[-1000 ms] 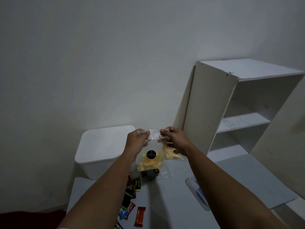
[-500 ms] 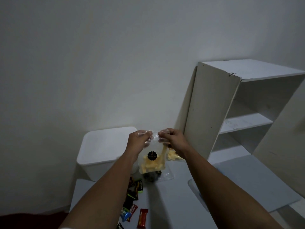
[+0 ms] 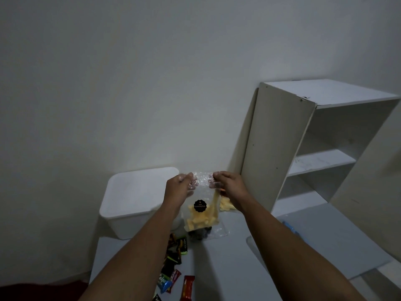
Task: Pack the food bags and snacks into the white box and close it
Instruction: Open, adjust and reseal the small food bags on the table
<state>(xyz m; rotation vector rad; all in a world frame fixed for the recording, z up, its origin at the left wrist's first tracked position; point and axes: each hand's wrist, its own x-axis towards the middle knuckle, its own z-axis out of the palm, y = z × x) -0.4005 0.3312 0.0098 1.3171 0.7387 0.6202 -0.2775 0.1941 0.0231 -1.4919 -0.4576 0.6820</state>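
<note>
- Clear food bag (image 3: 200, 210) (yellow chips, black sticker) hangs at lower centre, right of the lidded white box (image 3: 138, 198).
- Left hand (image 3: 179, 189) and right hand (image 3: 230, 187) each pinch its top corners.

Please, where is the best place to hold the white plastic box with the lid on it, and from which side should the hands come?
Probably grip the white plastic box under the overhanging rim of its lid, one hand on each short side, coming from above. The walls taper downward and look smooth, so the rim gives the surest catch. Both hands now pinch the clear bag of yellow chips.
</note>
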